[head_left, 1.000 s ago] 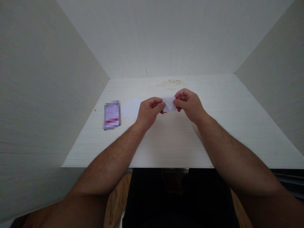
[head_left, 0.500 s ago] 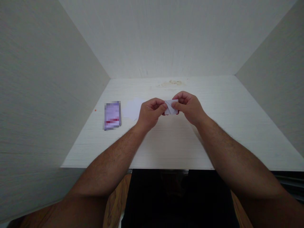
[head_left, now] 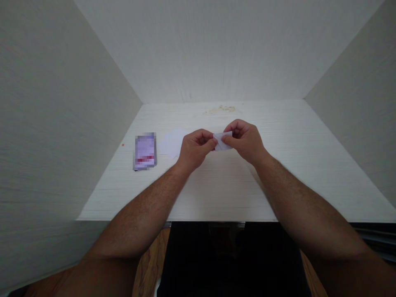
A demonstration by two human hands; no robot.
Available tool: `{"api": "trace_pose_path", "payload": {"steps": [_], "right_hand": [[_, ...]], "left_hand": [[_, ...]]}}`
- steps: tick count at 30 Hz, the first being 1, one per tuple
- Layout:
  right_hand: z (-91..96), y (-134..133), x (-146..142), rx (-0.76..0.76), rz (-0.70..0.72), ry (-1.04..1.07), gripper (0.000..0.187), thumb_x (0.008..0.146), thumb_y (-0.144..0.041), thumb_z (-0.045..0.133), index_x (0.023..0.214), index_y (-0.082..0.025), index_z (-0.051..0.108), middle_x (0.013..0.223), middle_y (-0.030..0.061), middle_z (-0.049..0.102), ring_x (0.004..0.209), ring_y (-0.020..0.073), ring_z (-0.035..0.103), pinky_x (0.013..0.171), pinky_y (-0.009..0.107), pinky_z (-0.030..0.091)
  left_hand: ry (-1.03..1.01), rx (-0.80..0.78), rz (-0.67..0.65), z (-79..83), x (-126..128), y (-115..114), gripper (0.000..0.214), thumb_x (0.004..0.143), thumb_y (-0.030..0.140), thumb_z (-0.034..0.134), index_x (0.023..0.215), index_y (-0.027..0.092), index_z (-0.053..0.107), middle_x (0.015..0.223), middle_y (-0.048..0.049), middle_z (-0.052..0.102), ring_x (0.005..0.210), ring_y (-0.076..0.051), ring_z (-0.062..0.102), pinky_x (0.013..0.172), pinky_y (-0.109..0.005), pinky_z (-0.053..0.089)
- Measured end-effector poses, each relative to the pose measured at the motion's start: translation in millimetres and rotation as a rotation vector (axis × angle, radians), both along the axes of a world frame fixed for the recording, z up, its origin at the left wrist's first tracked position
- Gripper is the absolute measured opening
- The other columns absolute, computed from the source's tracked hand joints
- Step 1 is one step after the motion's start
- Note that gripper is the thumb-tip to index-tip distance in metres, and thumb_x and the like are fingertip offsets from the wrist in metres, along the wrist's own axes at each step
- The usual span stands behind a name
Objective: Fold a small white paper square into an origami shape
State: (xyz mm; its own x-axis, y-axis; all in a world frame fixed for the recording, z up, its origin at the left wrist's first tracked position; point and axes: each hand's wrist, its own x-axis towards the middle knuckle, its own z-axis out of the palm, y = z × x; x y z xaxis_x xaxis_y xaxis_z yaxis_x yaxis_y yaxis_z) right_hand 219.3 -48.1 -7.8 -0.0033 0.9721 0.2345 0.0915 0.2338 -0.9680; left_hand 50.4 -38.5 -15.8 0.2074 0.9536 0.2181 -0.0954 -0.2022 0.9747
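Observation:
A small folded piece of white paper [head_left: 219, 144] is held between my two hands above the table, with a slanting crease or flap edge across its face. My left hand [head_left: 196, 147] pinches its left end between thumb and fingers. On the other side, my right hand [head_left: 246, 139] grips the right part, its thumb pressed on the front face and its fingers behind. The fingertips behind the paper are mostly hidden.
White paper sheets [head_left: 170, 142] lie on the white table [head_left: 216, 198] left of my left hand, partly covered by it. Farther left is a blurred purple, phone-like rectangle [head_left: 145, 150]. Pale walls [head_left: 216, 49] enclose the back and sides. A brownish stain [head_left: 224, 109] marks the rear.
The folded paper has tilted slightly, its right end higher, and its crease looks different. My right thumb has slid a little left across it. Both hands keep their hold.

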Motion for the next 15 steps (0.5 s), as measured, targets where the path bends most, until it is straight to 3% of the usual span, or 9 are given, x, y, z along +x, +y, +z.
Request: {"api": "trace_pose_path", "payload": {"steps": [6,15], "right_hand": [[2.7,-1.4,-0.8,0.008,-0.017,-0.049,0.016,0.067,-0.025,0.071,0.075,-0.020,0.059,0.062,-0.0049,0.058,0.054,0.0085,0.049,0.050,0.024,0.039],[2.4,-0.4,-0.2,-0.031,0.034,0.066,0.019,0.065,-0.025,0.073,0.077,-0.020,0.059,0.062,-0.0054,0.059,0.054,0.0080,0.050,0.051,0.023,0.040]], "left_hand": [[0.041,0.009,0.014,0.5,-0.6,-0.7,0.014,0.069,0.023,0.074,0.070,0.017,0.062,0.060,0.0023,0.064,0.054,-0.009,0.058,0.055,-0.023,0.047],[0.002,0.032,-0.025,-5.4,-2.6,3.4,0.013,0.071,0.025,0.074,0.073,0.017,0.064,0.061,0.0023,0.064,0.055,-0.009,0.058,0.056,-0.023,0.047]]}}
